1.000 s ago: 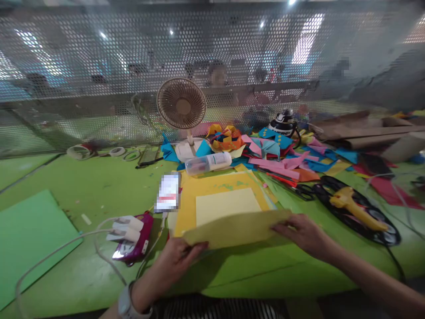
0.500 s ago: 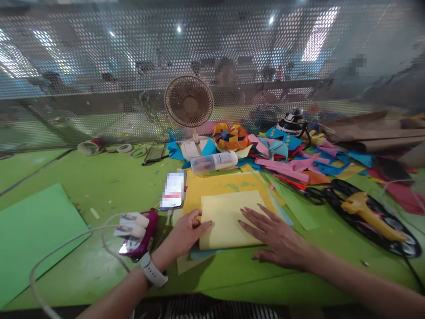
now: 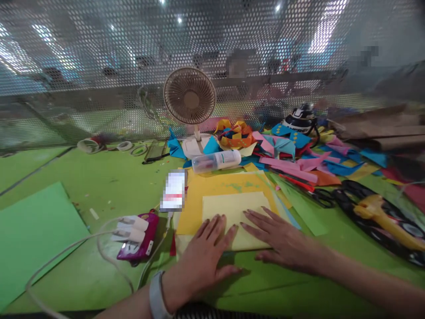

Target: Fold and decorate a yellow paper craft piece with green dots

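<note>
A pale yellow sheet of paper, apparently folded, lies on a deeper yellow sheet in front of me. My left hand rests flat on its lower left part, fingers spread forward and thumb pointing right. On the right part lies my right hand, palm down with the fingers apart. Neither hand grips anything. Beyond the sheets is a clear bottle with a white label on its side. A phone with a lit screen is just left of the paper.
A purple power strip with white chargers and cables sits left, beside a green sheet. Behind stands a fan. Folded colored paper is heaped at back right, near scissors and a yellow glue gun. A perforated screen borders the table.
My left hand has gone from the paper's left edge, fingers curled, to lying flat across its lower left. My right hand stays nearly in place. The view has shifted slightly.
</note>
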The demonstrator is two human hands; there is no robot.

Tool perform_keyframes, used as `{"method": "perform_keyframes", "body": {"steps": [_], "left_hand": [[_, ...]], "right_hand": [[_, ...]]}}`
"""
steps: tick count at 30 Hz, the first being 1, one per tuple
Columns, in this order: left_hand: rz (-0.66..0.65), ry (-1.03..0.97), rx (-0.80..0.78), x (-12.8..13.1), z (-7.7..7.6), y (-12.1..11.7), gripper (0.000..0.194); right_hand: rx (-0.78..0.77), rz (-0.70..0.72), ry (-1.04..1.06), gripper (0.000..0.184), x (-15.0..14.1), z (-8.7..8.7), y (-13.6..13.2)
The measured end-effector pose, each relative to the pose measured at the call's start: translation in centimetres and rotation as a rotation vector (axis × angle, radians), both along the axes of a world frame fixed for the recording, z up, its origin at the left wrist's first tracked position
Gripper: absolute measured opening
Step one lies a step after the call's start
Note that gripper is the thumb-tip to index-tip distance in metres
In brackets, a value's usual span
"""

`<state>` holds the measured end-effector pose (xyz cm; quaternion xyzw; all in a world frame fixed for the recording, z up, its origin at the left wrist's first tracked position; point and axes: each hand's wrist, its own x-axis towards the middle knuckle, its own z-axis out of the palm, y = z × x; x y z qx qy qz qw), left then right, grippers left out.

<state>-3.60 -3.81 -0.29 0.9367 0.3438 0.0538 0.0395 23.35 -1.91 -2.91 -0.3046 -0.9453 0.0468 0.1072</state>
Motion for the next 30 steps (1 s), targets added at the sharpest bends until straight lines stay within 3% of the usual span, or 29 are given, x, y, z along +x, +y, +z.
{"method": "perform_keyframes", "body": {"steps": [5, 8, 11, 16, 30], "left_hand": [[0.024, -0.006, -0.081, -0.3, 1.2, 1.2, 0.068], [0.253, -0.077, -0.094, -0.7, 2.6, 3.7, 0.048], [0.435, -0.070, -0.053, -1.2, 3.1, 6.6, 0.032], [0.477, -0.131, -0.134, -1.5, 1.7, 9.1, 0.027], [0.467, -0.519, -0.498, -2.1, 0.5, 9.8, 0.020]], "right_hand": [[-0.056, 0.036, -0.019, 0.070, -0.3, 0.3, 1.0], [-0.053, 0.046, -0.032, 0.072, -0.3, -0.2, 1.3], [-0.042, 0.058, -0.025, 0.073, -0.2, -0.5, 1.3], [-0.057, 0.063, -0.009, 0.075, -0.2, -0.5, 1.3], [-0.079, 0.037, -0.021, 0.072, -0.2, -0.4, 1.2]]}}
